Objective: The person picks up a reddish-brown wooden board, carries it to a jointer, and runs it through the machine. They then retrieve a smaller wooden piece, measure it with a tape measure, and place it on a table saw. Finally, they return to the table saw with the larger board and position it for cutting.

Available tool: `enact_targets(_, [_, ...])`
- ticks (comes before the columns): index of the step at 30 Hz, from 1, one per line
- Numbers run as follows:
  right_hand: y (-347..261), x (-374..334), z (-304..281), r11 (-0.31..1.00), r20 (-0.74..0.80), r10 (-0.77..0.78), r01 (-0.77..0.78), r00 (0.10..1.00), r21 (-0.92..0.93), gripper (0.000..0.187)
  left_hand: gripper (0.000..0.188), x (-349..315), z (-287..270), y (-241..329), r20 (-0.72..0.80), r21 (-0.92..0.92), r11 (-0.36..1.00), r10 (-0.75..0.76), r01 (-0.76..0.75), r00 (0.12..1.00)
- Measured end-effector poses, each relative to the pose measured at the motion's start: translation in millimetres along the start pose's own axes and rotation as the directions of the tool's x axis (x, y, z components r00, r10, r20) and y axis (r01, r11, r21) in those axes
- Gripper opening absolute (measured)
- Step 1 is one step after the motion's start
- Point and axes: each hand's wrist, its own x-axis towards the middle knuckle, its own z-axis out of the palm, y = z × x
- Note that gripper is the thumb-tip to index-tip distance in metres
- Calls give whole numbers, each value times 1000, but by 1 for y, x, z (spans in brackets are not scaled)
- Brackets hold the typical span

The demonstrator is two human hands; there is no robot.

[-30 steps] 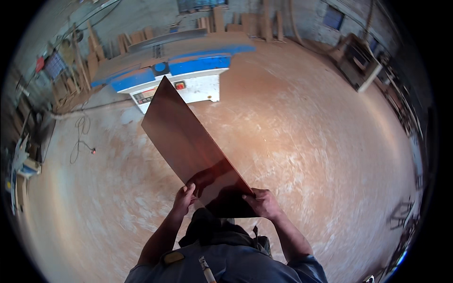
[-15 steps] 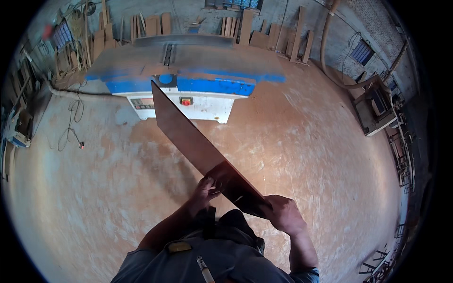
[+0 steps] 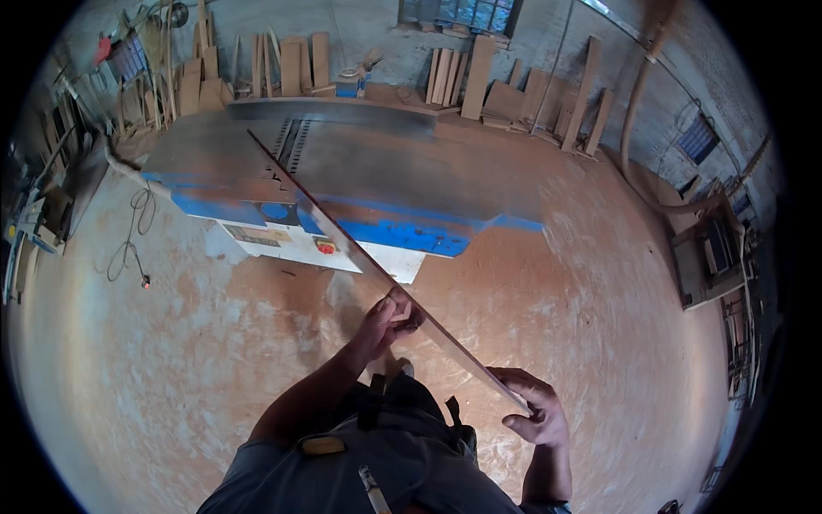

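While the right hand point(image 3: 539, 407) holds its near end, with fingers along the far side and the thumb on the near side, the thin reddish-brown board point(image 3: 366, 259) extends past the left hand point(image 3: 387, 321). That hand is against the board's left side, farther forward than the right, its fingers partly curled; how firmly they grip, I cannot tell. The board stands nearly edge-up, its long axis running diagonally from the right hand away and to the left, so its far end points well beyond the left hand. There it overlaps the blue-and-white machine point(image 3: 368, 163) in view; whether they touch is unclear.
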Motion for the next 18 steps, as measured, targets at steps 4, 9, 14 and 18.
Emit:
enact_targets(4, [46,64,-48,996,-97,12,-20,995,-82,47,34,79,39,37,104,-12,998,59,-58,993])
enact_targets(9, [76,184,-94,868,-226,217,-294,950,-401,26,51,192,21,77,167,80,986,132,-146,977])
enact_targets(14, [114,317,-145,828,-168,206,-264,964,-495,16,47,308,11,136,-18,-93,991,98,-99,995])
enact_targets(18, [161,409,-186,821,-160,238,-286,958,-495,18,44,394,0,186,-89,-176,974,128,-142,988])
